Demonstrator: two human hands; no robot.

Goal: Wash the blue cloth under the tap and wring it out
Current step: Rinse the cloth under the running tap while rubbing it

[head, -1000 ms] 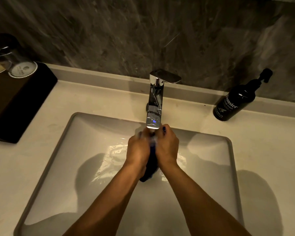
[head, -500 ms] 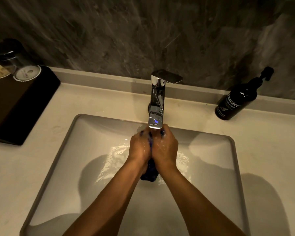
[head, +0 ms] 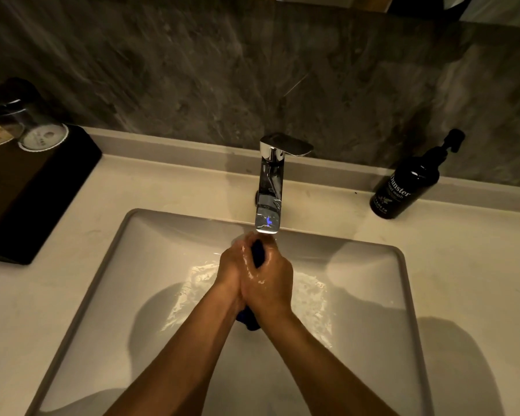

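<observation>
Both hands point(head: 254, 276) round mostly-hidden blue cloth point(head: 257, 256)

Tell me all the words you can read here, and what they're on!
"Dunster": on the black pump bottle.
"hand wash": smaller line under it, on the same bottle.
Bottom of the bottle's label: too small to read.
Round paper lids on the glasses: print too blurred to read.
Tap: a blue glint only, no words.
</observation>
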